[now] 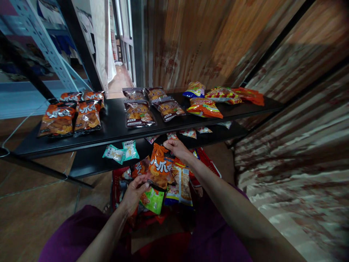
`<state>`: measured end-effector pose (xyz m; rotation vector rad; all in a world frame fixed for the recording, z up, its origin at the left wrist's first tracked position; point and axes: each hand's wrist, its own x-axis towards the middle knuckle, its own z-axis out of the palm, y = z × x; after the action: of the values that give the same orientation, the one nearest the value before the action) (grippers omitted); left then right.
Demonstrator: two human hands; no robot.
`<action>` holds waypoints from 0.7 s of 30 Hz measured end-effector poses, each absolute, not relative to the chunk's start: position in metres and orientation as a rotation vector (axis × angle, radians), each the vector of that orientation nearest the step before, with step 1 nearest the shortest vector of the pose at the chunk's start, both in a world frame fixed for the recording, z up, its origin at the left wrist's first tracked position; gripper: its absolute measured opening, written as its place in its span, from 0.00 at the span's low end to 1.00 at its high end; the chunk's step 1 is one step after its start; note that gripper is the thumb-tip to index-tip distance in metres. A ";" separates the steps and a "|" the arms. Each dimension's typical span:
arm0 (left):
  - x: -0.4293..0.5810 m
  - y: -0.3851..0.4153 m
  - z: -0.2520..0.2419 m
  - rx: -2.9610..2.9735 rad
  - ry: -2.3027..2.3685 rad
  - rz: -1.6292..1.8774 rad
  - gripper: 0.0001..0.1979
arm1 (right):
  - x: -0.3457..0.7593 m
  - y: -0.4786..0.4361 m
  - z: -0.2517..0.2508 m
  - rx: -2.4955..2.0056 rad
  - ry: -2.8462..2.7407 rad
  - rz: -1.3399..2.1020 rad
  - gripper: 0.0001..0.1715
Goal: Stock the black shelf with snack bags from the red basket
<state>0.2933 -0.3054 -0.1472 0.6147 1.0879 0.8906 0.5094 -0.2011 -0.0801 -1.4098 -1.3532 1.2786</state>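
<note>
PASS: a gap is stretching across the upper shelf (113,117) between orange packs (57,119) and brown packs (139,113); lower shelf (87,163) is offering room left of teal packets (113,154) | BLOCK: bright packs (205,107) are crowding the brown ones; curtain (289,153) is hanging along the right; held bag (160,165) is overlapping green packet (154,201)

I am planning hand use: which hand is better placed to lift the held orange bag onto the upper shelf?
Probably the right hand: it pinches the orange bag by its top corner, nearer the upper shelf. The left hand is at the lower corner, farther away.
</note>
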 end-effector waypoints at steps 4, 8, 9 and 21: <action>0.294 -0.304 -0.142 0.635 1.077 0.873 0.24 | 0.513 -0.198 -0.078 -1.421 -1.332 1.277 0.19; 0.293 -0.300 -0.142 0.647 1.034 0.849 0.22 | 0.515 -0.191 -0.078 -1.444 -1.324 1.287 0.18; 0.292 -0.299 -0.142 0.651 1.023 0.841 0.22 | 0.515 -0.190 -0.079 -1.451 -1.325 1.283 0.17; 0.282 -0.298 -0.134 0.674 0.884 0.797 0.24 | 0.525 -0.181 -0.091 -1.515 -1.338 1.287 0.15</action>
<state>0.2818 -0.2981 -0.1344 0.6744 0.8836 0.7975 0.5250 -0.1814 -0.0912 -1.5151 -1.3380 1.2875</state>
